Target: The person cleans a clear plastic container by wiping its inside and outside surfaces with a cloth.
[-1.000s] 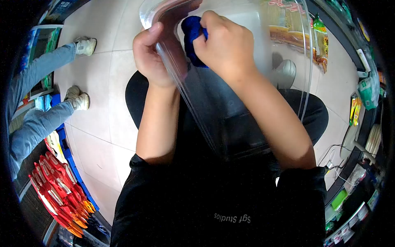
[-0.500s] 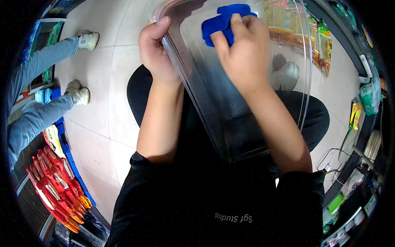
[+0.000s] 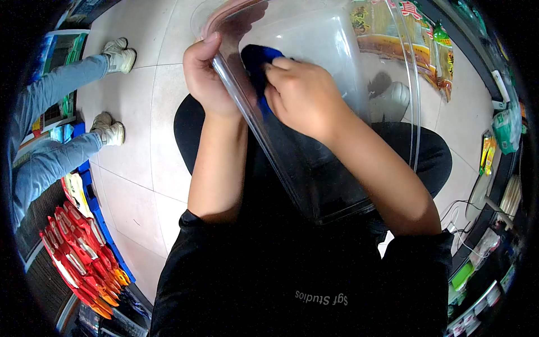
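A clear plastic bin (image 3: 331, 191) is tilted over my lap, its open side facing me. My left hand (image 3: 210, 78) grips the bin's left rim, thumb on the near side and fingers behind the wall, seen through the plastic. Inside the bin, my right hand (image 3: 306, 98) is closed on a dark blue cloth (image 3: 259, 59). The cloth is bunched against the inner left wall, close to my left hand. Part of the cloth is hidden under my right fingers.
Packets of long yellowish food (image 3: 387, 39) lie beyond the bin on the right. Another person's legs (image 3: 62, 81) stand on the tiled floor (image 3: 132, 185) at left. Red packets (image 3: 78, 253) fill a shelf at lower left. Cables (image 3: 460, 224) and goods line the right side.
My right hand has moved left and slightly down with the blue cloth, from the bin's far middle to its left wall. My left hand keeps its hold on the rim.
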The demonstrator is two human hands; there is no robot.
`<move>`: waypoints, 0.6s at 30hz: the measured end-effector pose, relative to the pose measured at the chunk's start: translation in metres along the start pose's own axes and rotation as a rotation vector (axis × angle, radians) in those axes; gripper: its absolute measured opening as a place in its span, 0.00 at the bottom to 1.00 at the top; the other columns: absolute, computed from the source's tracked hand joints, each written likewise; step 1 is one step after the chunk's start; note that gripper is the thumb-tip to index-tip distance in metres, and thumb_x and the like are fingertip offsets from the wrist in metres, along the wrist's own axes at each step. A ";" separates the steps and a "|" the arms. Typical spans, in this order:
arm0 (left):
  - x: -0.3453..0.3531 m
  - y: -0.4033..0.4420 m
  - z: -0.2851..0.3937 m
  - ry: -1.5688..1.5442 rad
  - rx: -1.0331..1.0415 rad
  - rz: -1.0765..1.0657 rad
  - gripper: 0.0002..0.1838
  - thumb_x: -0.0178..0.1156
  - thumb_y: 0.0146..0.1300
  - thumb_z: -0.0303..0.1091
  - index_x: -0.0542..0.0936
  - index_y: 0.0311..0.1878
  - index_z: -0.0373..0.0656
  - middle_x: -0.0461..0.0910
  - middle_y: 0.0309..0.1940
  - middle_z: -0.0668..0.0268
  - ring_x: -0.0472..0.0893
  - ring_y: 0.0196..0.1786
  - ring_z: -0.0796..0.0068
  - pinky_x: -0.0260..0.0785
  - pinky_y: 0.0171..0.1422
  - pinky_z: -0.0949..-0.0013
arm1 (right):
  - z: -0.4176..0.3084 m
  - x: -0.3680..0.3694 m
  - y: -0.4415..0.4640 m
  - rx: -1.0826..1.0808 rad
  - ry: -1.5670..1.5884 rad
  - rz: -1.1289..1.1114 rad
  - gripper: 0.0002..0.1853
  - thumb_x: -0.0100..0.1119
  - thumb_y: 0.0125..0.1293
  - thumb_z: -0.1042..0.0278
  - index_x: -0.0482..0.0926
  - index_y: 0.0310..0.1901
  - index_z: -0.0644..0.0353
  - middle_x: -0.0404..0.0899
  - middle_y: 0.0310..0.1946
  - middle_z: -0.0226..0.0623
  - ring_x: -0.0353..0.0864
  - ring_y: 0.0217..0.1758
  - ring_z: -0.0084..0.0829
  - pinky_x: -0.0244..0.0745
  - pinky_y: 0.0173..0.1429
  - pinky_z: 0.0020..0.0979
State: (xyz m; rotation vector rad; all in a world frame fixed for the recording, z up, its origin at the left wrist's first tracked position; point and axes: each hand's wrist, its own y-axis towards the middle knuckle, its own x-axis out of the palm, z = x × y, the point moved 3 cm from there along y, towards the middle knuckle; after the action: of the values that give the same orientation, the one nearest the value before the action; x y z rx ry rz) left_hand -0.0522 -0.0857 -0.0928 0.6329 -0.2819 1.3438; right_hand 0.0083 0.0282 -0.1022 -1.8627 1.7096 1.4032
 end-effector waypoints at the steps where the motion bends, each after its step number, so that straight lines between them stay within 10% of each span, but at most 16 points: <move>1: -0.001 0.001 0.000 -0.011 0.033 -0.052 0.35 0.40 0.55 0.48 0.72 0.56 0.27 0.75 0.54 0.45 0.72 0.59 0.49 0.56 0.67 0.56 | -0.001 -0.003 -0.004 0.062 0.024 -0.092 0.06 0.55 0.54 0.70 0.76 0.33 0.61 0.76 0.28 0.43 0.78 0.33 0.46 0.74 0.39 0.42; 6: 0.005 -0.001 0.005 -0.119 -0.003 0.065 0.37 0.35 0.61 0.52 0.71 0.56 0.24 0.73 0.55 0.42 0.71 0.60 0.47 0.55 0.67 0.54 | -0.002 -0.005 -0.010 0.170 0.104 -0.215 0.07 0.52 0.60 0.69 0.73 0.38 0.62 0.77 0.28 0.48 0.77 0.33 0.51 0.73 0.39 0.46; 12: 0.020 -0.004 0.013 -0.103 -0.019 -0.100 0.46 0.20 0.66 0.63 0.71 0.57 0.27 0.75 0.52 0.44 0.72 0.60 0.54 0.57 0.68 0.62 | -0.003 -0.013 0.044 0.193 0.250 0.179 0.08 0.49 0.63 0.67 0.72 0.35 0.63 0.77 0.30 0.50 0.77 0.35 0.50 0.71 0.40 0.44; 18: 0.004 -0.011 0.019 -0.301 -0.082 -0.029 0.37 0.30 0.70 0.58 0.70 0.59 0.32 0.75 0.54 0.48 0.73 0.59 0.55 0.60 0.67 0.55 | -0.035 -0.017 0.029 0.158 0.651 0.094 0.08 0.50 0.57 0.66 0.70 0.26 0.61 0.76 0.23 0.48 0.76 0.30 0.53 0.69 0.36 0.50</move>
State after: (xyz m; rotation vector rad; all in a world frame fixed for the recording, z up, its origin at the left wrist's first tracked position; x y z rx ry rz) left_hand -0.0382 -0.0943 -0.0784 0.7673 -0.5666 1.2011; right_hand 0.0015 0.0058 -0.0595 -2.3254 2.1312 0.6799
